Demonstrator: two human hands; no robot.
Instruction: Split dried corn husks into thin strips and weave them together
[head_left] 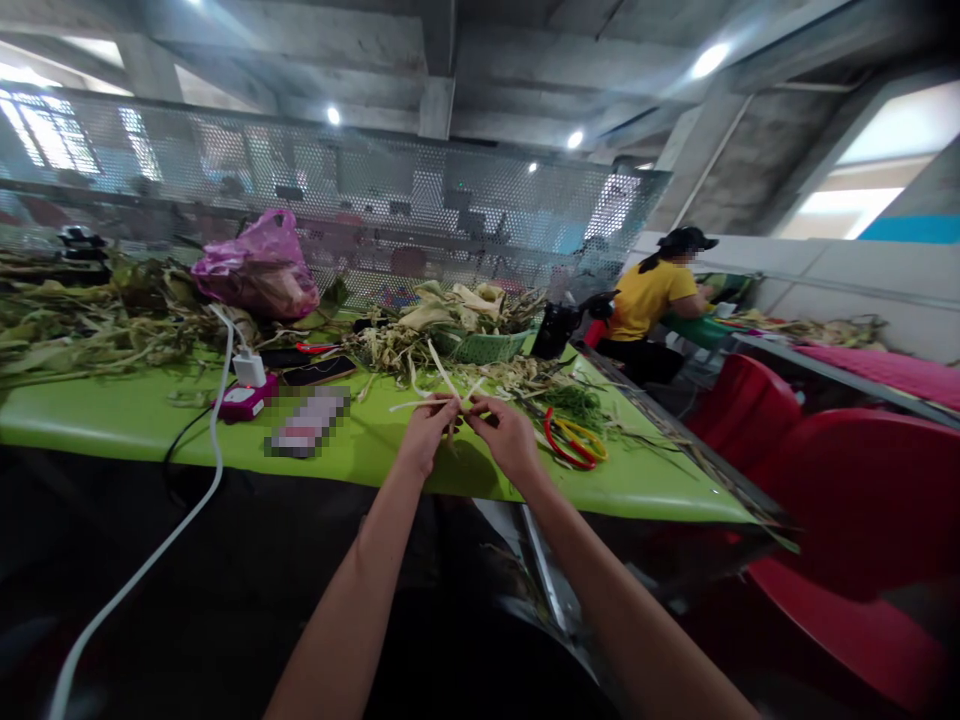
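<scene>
Both my hands meet over the front part of a green-covered table (360,440). My left hand (429,435) is closed in a pinch on pale plant strips (445,370) that stick out upward and to the left. Close beside it, my right hand (504,430) pinches the same crossing strips from the other side. Short ends hang below the fingers. Scissors with red and yellow handles (574,440) lie to the right of my right hand. Behind the hands, a green basket (484,347) is heaped with dry husk-like leaves (472,305).
A purple power socket (246,398) with a white charger (249,368), a dark phone (319,371) and a pink plastic bag (259,265) stand left. Dried leaves (82,310) pile behind. Red chairs (855,500) are at right; a person in yellow (649,300) sits beyond.
</scene>
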